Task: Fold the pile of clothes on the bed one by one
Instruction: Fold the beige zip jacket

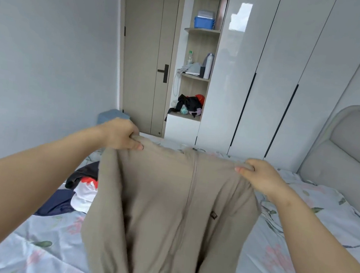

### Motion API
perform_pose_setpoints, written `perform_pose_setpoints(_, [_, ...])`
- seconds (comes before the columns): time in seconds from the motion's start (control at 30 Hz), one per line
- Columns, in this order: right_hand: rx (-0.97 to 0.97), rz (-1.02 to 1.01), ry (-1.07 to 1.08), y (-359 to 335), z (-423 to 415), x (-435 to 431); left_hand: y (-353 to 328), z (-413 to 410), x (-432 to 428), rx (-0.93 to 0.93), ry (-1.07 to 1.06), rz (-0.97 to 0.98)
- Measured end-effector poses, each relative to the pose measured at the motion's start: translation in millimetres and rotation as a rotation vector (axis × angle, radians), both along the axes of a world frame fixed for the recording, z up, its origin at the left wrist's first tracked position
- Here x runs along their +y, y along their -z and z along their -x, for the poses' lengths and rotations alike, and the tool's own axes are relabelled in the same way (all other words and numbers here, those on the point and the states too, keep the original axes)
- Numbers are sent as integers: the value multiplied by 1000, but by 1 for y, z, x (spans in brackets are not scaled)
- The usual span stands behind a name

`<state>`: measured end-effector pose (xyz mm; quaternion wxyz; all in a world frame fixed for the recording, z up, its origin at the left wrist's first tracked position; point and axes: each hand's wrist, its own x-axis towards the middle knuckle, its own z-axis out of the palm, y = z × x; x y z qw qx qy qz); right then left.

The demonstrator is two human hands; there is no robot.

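Across the lower half of your view lies the bed (pixel 274 250), its pale sheet printed with pink flowers and green leaves. Beyond its far edge stands a glossy white wardrobe (pixel 272 79). A grey-beige door (pixel 144 52) is further left, and open shelves (pixel 196 79) sit between the two. The padded headboard (pixel 353 153) rises at the right edge.

Above the sheet you hold a beige zip-front garment (pixel 162 202) by its top edge, stretched wide between your two hands. Its body hangs down toward you and runs out of the bottom of the view, so you cannot tell whether its hem touches the bed. The zip (pixel 192 183) runs down its middle.

Just left of the garment, and partly hidden behind it, the rest of the pile of clothes (pixel 81 190) lies on the sheet. It is a heap of black, white, red and navy pieces.

Your left hand (pixel 120 134) grips the garment's upper left corner, its fingers (pixel 136 145) curled over a bunched fold of cloth. Your right hand (pixel 260 175) grips the upper right corner in the same way, its fingers (pixel 241 170) pinching the edge.

A blue box (pixel 204 22) sits on the top shelf. A small dark label (pixel 214 215) shows on the garment to the right of the zip.
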<state>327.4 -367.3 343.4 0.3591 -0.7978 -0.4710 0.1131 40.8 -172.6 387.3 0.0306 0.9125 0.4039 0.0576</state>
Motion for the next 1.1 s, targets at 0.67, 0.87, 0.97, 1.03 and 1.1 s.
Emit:
perform_pose_setpoints(0.67, [-192,-587,288,-77,96,-107,-45,67,-60,-668,162,-212])
perform_pose_setpoints(0.87, [-226,-509,300,-68,86,-108,-37,54,-61,-675,192,-225])
perform_pose_setpoints(0.97, [-132,-460,262,-47,68,-95,-15,36,-49,-640,198,-166])
perform_pose_setpoints(1.03, [-37,-444,238,-27,51,-85,5,18,-38,-624,206,-128])
perform_pose_setpoints(1.1, [50,-418,222,-2,30,-73,28,-4,-27,-616,224,-85])
